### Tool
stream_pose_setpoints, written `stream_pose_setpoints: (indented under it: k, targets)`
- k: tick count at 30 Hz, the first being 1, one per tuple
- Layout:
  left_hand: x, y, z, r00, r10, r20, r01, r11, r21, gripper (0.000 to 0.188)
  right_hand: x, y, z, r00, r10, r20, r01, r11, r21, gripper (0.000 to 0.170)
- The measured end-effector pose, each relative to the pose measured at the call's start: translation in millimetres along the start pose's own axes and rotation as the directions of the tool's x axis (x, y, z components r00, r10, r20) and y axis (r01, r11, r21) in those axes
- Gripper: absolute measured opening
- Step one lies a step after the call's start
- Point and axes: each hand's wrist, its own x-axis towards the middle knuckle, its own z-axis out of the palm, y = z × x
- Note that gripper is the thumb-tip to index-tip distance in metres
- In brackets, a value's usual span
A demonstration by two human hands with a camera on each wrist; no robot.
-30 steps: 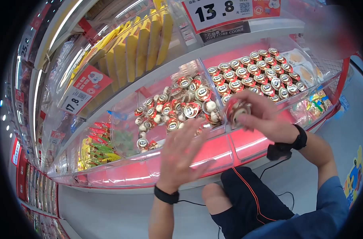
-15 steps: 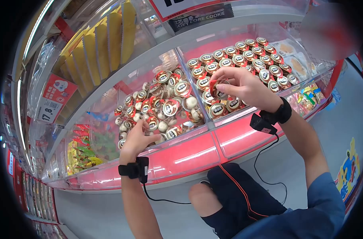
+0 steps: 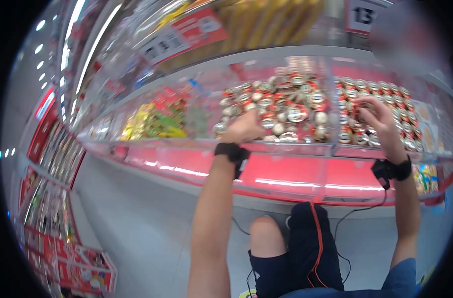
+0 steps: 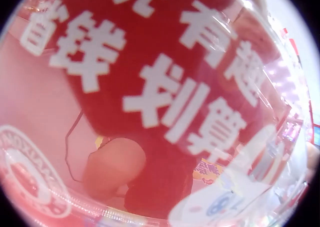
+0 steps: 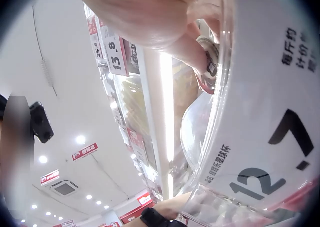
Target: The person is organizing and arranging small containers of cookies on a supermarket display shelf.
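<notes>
Small snack cups with round gold lids and red labels fill two clear bins. In the head view my left hand reaches over the front wall of the left bin, its fingers at the edge of a jumbled pile of cups; I cannot tell whether it grips one. My right hand is over the right bin, where cups stand in rows. It holds a snack cup, the thumb against it in the right wrist view. A red sign fills the left wrist view, hiding the fingers.
Clear plastic walls front both bins above a red ledge. Left of them is a bin of yellow, green and red packets. Yellow packs and price tags are on the shelf above. A cable hangs from the right wrist.
The left hand has gone from raised in front of the bins down to the jumbled cups. The right hand stays over the rowed cups with a cup in it. The head view has turned left.
</notes>
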Motion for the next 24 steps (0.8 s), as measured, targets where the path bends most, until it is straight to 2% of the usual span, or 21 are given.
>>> stream_pose_setpoints:
  k: [1,2,3,4,5,6,8,11,14,17,18,20,22,24]
  targets:
    - [0,3,0,0.999,-0.040,-0.020,0.041,0.999,0.025,0.047,0,-1,3,0.998,-0.041,-0.046,0.039,0.998,-0.041,0.023]
    - [-3,7,0,0.995,-0.069,-0.065,0.070,0.997,0.019,0.043,0,-4,8,0.997,-0.016,-0.074,0.014,0.999,-0.039,0.025]
    - [-3,3,4,0.990,-0.080,-0.113,0.077,0.996,-0.034,0.043,2,0,9,0.998,-0.034,-0.053,0.029,0.996,-0.090,0.023]
    - [-6,5,7,0.979,-0.080,-0.186,0.074,0.997,-0.038,0.045,4,4,3,1.000,0.026,0.009,-0.025,0.997,-0.074,0.019]
    - [-12,13,2,0.979,-0.129,-0.157,0.129,0.992,-0.013,0.046,6,10,3,0.999,0.030,0.013,-0.029,0.998,-0.050,0.017]
    - [-12,14,1,0.981,-0.122,-0.150,0.119,0.993,-0.026,0.045,7,8,2,0.999,0.050,0.014,-0.049,0.996,-0.071,0.018]
    - [-11,14,2,0.970,-0.109,-0.216,0.101,0.994,-0.049,0.040,9,14,0,0.996,0.027,0.083,-0.018,0.993,-0.115,0.019]
    - [-11,15,-4,0.981,-0.145,-0.132,0.130,0.985,-0.116,0.047,12,33,-2,0.998,-0.035,0.048,0.045,0.976,-0.213,0.021]
    - [-18,18,-2,0.967,-0.108,-0.232,0.067,0.981,-0.180,0.046,14,40,-2,0.995,-0.040,0.094,0.065,0.957,-0.282,0.021]
    - [-13,16,1,0.955,-0.071,-0.287,0.019,0.983,-0.181,0.048,9,37,-4,0.984,0.063,0.167,-0.026,0.976,-0.215,0.021]
    - [-16,15,2,0.945,-0.070,-0.319,0.011,0.983,-0.183,0.048,14,41,-14,0.947,0.162,0.277,-0.105,0.972,-0.209,0.027]
    - [-21,17,4,0.928,-0.078,-0.366,-0.011,0.972,-0.235,0.049,4,2,14,0.979,0.091,0.182,-0.048,0.973,-0.228,0.019]
    - [-24,17,8,0.903,-0.082,-0.423,-0.039,0.962,-0.270,0.045,6,-5,16,0.967,0.106,0.233,-0.003,0.914,-0.405,0.017]
    - [-18,17,7,0.931,-0.128,-0.343,0.025,0.957,-0.288,0.054,5,-7,16,0.963,0.121,0.243,0.022,0.858,-0.513,0.017]
